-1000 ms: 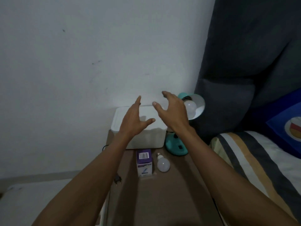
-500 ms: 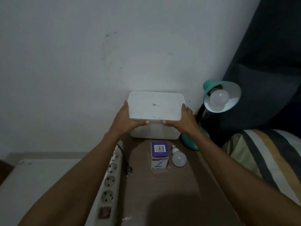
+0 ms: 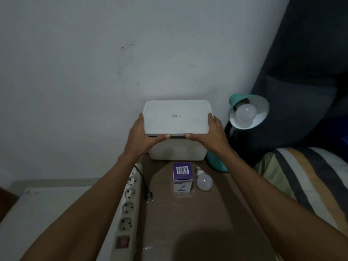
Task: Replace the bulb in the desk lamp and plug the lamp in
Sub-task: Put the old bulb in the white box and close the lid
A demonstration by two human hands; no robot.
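Observation:
A teal desk lamp (image 3: 233, 102) stands at the table's back right, its shade facing me with a white bulb (image 3: 245, 112) screwed in. A loose white bulb (image 3: 204, 181) lies on the brown table beside a purple and white bulb carton (image 3: 182, 177). The lamp's black plug (image 3: 149, 195) lies unplugged next to a white power strip (image 3: 129, 208). My left hand (image 3: 141, 137) and my right hand (image 3: 210, 134) grip the two near corners of a white box lid (image 3: 177, 117), raised slightly above the white box (image 3: 177, 152).
The box sits against a white wall (image 3: 113, 53). A striped bed cover (image 3: 305, 178) and dark cushions (image 3: 301, 72) fill the right side. A pale surface (image 3: 47, 213) lies left of the power strip along the brown table (image 3: 197, 223) edge.
My hands went from hovering open above the box to clasping its lid, which is now lifted at its near edge. The view has shifted down and closer.

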